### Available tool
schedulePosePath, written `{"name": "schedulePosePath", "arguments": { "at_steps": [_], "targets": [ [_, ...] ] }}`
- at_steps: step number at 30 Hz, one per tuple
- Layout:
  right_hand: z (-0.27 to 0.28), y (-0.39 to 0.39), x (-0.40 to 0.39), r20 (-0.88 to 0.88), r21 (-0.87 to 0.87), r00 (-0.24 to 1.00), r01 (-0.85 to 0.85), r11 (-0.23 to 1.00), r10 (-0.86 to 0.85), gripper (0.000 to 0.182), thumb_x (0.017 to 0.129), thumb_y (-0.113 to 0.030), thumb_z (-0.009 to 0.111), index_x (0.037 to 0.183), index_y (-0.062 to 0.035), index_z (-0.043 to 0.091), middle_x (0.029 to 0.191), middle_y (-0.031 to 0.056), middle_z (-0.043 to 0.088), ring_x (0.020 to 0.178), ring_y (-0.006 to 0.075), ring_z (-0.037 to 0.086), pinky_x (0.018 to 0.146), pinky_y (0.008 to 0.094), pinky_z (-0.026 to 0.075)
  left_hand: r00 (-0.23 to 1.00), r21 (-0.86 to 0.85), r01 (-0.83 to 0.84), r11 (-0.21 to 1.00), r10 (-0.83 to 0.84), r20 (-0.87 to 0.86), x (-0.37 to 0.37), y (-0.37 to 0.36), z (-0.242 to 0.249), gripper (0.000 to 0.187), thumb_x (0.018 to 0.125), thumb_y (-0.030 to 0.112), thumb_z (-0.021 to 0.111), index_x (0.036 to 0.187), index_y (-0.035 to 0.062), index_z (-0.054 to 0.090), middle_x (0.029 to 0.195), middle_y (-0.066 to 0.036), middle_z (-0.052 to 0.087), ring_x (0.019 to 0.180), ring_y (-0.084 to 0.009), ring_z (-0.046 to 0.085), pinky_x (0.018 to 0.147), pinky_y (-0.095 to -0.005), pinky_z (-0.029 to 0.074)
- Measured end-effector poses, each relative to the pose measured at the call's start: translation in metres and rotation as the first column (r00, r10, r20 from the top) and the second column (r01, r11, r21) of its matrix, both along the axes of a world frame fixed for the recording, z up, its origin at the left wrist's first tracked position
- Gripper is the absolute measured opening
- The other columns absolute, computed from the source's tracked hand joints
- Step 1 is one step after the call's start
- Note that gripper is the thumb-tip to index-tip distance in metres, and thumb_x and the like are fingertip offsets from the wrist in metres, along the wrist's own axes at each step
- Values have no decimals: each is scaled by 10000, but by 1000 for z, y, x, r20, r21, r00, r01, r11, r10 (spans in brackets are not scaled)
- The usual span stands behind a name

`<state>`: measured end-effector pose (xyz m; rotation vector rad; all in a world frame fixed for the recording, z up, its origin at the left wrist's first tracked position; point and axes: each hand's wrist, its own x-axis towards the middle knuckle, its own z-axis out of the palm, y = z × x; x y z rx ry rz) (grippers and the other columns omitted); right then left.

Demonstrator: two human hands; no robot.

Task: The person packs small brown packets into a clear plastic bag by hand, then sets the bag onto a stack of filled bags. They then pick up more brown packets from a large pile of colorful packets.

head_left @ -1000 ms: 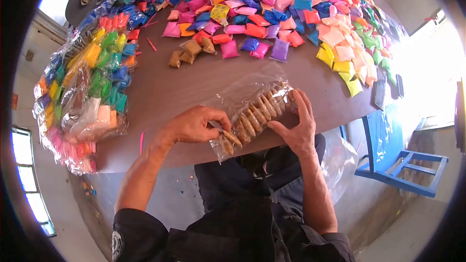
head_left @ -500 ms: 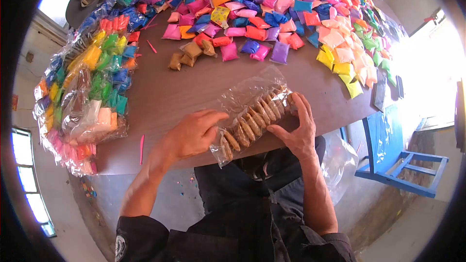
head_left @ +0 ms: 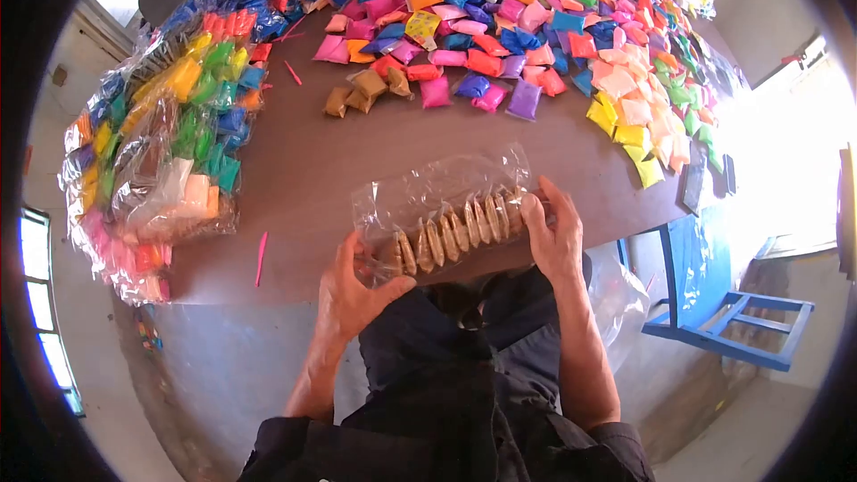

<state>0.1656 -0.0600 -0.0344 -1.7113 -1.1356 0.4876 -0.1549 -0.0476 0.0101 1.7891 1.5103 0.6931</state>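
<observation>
At the table's near edge lies a clear plastic bag [head_left: 437, 180] with a row of several brown packets [head_left: 453, 230] standing side by side in it. My left hand [head_left: 357, 281] grips the bag's left end, thumb in front and fingers partly hidden behind the film. Around the right end, my right hand [head_left: 555, 236] is closed with its thumb near the last packet. The bag's loose film spreads flat on the far side of the row. Farther off, several loose brown packets [head_left: 368, 85] sit together on the table.
A big heap of colourful packets [head_left: 482, 27] covers the table's far side. Filled clear bags [head_left: 187, 143] line the left. Pink sticks [head_left: 262, 259] lie on the brown tabletop [head_left: 303, 170]. At the right are a blue chair [head_left: 714, 303], a dark flat object [head_left: 693, 183] and a plastic sheet [head_left: 625, 299].
My left hand has moved down from above the bag to grip its left end. The row of packets has turned more level and shifted slightly left.
</observation>
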Motion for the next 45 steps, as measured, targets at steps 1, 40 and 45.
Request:
{"name": "schedulePosePath", "arguments": {
  "at_steps": [1, 40, 45],
  "targets": [
    [3, 2, -1, -24, -5, 1000, 4, 1000, -4, 486, 966, -270, 782, 1320, 42, 666, 1082, 135, 713, 954, 199, 687, 851, 309, 551, 998, -60, -20, 998, 24, 51, 0, 3, -1, 926, 754, 327, 962, 1473, -41, 508, 1152, -177, 721, 964, -230, 714, 839, -370, 582],
    [9, 10, -16, 33, 64, 999, 7, 998, -9, 140, 1003, -134, 689, 1083, -23, 718, 894, 123, 718, 820, 202, 682, 763, 340, 549, 964, -164, -25, 986, 67, 257, -14, 46, -17, 697, 798, 355, 926, 1304, -34, 646, 1020, -87, 728, 813, -125, 650, 725, -276, 517],
    [2, 12, -18, 13, 25, 1000, 23, 999, -24, 146, 1011, -139, 690, 1094, -21, 714, 890, 123, 723, 817, 197, 681, 764, 342, 551, 956, 155, -255, 954, 225, 190, -12, 27, -16, 747, 746, 324, 962, 1333, -8, 642, 1188, -120, 698, 864, -155, 647, 704, -308, 539]
  ]
}}
